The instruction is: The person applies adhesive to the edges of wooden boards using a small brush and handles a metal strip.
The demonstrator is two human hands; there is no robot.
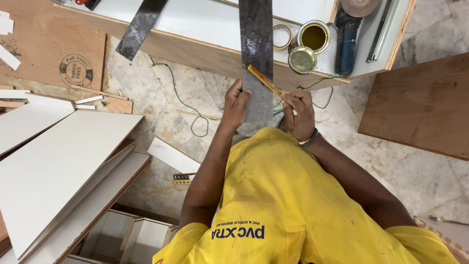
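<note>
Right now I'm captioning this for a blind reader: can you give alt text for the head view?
A person in a yellow shirt holds a long dark strip with the left hand while the right hand draws a yellowish spreader across it. An open tin of adhesive and its lid stand alongside.

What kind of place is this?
Probably a carpentry or furniture workshop: white boards lie stacked on the floor, an open glue tin sits by a power tool, and plywood lies nearby.

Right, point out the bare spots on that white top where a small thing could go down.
The white top is bare between the two dark strips. Right of the long strip it is crowded: tape roll, open tin, lid, grinder. Both hands, left and right, work at its near end.
</note>
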